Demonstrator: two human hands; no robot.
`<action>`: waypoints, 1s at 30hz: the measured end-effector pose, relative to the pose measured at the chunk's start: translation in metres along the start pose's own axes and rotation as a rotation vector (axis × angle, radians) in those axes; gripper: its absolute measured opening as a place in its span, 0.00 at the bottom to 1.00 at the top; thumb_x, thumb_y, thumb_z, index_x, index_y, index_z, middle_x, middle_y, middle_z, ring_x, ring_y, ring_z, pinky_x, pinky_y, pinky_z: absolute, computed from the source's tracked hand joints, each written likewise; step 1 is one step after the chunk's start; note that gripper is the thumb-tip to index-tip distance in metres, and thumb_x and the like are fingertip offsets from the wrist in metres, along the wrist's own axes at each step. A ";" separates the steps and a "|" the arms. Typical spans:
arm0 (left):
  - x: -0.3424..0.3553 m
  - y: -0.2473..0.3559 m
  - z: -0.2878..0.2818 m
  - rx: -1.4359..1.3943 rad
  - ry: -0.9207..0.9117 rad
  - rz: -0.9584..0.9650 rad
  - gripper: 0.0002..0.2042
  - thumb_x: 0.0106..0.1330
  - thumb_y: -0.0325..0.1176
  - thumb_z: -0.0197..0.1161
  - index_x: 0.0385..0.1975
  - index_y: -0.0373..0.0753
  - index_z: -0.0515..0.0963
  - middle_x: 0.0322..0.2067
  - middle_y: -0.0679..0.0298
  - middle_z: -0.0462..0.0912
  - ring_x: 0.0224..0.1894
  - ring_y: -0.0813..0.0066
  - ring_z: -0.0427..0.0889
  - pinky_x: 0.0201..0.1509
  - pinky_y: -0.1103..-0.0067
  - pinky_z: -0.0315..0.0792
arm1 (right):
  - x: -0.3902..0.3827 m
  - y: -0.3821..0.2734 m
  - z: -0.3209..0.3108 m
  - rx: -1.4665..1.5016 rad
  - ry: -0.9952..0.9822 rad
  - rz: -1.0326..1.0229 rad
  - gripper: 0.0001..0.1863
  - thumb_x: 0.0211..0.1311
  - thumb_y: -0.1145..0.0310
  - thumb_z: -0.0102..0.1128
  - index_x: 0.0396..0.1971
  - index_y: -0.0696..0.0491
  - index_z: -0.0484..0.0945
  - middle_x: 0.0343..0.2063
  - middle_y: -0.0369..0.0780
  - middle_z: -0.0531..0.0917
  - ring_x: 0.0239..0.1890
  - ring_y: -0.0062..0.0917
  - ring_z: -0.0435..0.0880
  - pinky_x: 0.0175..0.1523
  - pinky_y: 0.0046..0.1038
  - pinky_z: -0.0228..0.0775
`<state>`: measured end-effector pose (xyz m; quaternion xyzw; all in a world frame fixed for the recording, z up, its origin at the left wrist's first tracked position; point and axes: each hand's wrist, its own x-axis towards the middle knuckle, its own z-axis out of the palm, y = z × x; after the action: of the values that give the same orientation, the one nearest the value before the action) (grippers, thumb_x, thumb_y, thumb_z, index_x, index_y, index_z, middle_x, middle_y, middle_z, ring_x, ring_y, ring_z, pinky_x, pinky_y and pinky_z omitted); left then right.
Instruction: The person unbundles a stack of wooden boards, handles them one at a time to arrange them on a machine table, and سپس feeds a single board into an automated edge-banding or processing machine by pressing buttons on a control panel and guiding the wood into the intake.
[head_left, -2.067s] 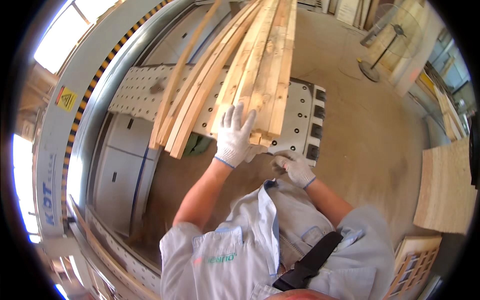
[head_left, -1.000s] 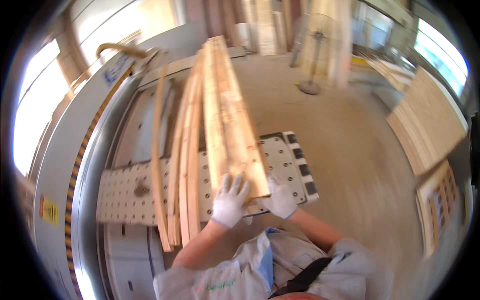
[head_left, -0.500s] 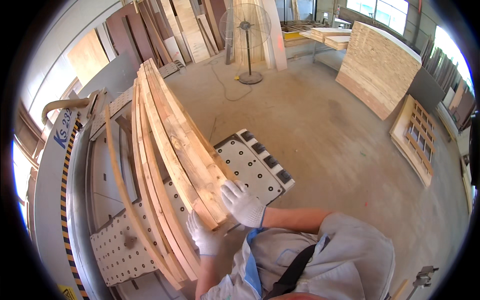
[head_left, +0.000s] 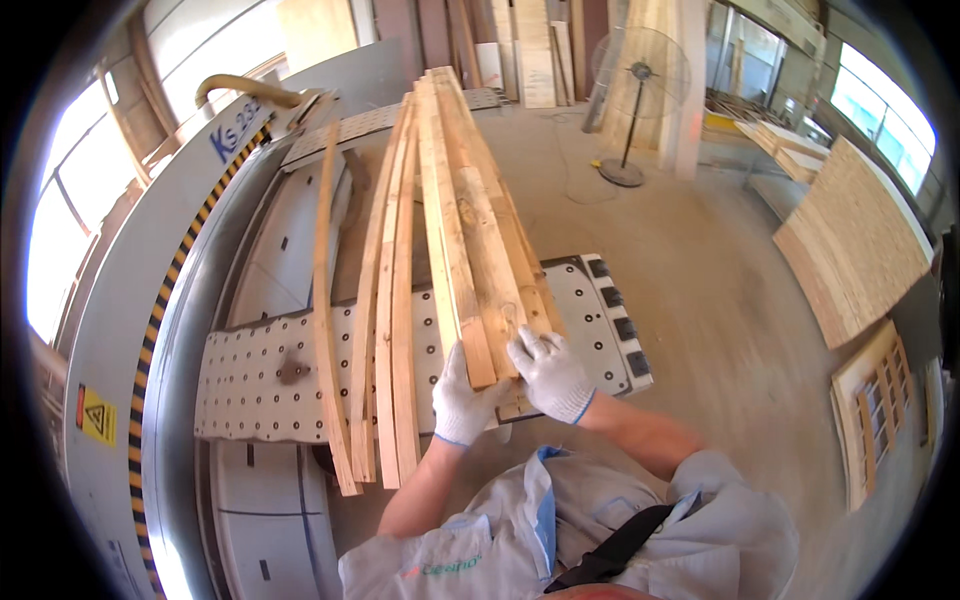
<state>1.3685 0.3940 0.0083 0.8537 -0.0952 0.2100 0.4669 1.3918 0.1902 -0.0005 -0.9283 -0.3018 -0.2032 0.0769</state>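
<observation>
Long pale wooden strips (head_left: 487, 240) lie side by side and partly stacked, running away from me across a machine's perforated support table (head_left: 262, 372). My left hand (head_left: 464, 402), in a white knitted glove, grips the near end of the bundle from its left side. From the right, my gloved right hand (head_left: 554, 376) holds the same end, its fingers over the top edge. Part of each hand's grip is hidden by the wood. Just left of my hands lie several separate narrow strips (head_left: 386, 330), and farther left a single bowed strip (head_left: 323, 290).
The machine's long grey body (head_left: 150, 260), with a black-and-yellow striped edge and a curved hose (head_left: 245, 88), runs along the left. A pedestal fan (head_left: 640, 72) stands at the back right. Stacked boards (head_left: 860, 245) and a slatted wooden frame (head_left: 880, 405) are on the right.
My view has turned left, so the fan and boards sit farther right. My hands have come closer together around the near strip ends, the left now gripping where its fingers were extended alongside.
</observation>
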 end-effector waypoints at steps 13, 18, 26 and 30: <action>0.114 0.149 -0.050 -1.256 0.180 -0.100 0.32 0.80 0.35 0.67 0.79 0.31 0.66 0.65 0.56 0.82 0.65 0.65 0.82 0.68 0.65 0.78 | 0.109 0.041 -0.144 0.286 0.890 -0.145 0.36 0.61 0.74 0.80 0.70 0.61 0.76 0.66 0.52 0.83 0.66 0.50 0.84 0.72 0.47 0.76; 0.145 0.163 -0.050 -1.365 0.125 -0.025 0.41 0.76 0.35 0.74 0.82 0.29 0.60 0.72 0.52 0.75 0.70 0.64 0.79 0.71 0.62 0.75 | 0.129 0.037 -0.158 0.600 0.860 0.152 0.36 0.65 0.80 0.78 0.73 0.60 0.76 0.64 0.46 0.85 0.65 0.28 0.84 0.67 0.31 0.80; 0.146 0.174 -0.045 -1.448 0.043 0.011 0.36 0.80 0.34 0.67 0.83 0.32 0.59 0.70 0.55 0.77 0.68 0.66 0.80 0.69 0.63 0.76 | 0.128 0.037 -0.161 0.511 0.918 0.225 0.34 0.69 0.67 0.80 0.70 0.65 0.78 0.67 0.53 0.84 0.70 0.37 0.84 0.72 0.37 0.77; 0.138 0.176 -0.039 -1.489 0.049 -0.042 0.32 0.81 0.30 0.65 0.81 0.32 0.63 0.65 0.59 0.82 0.64 0.68 0.84 0.66 0.64 0.80 | 0.124 0.037 -0.149 0.502 0.977 0.147 0.34 0.71 0.69 0.78 0.73 0.64 0.75 0.69 0.51 0.83 0.70 0.36 0.83 0.72 0.37 0.77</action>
<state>1.4183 0.3356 0.2220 0.3083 -0.1853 0.1001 0.9277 1.4559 0.1869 0.1861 -0.6981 -0.2045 -0.5260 0.4406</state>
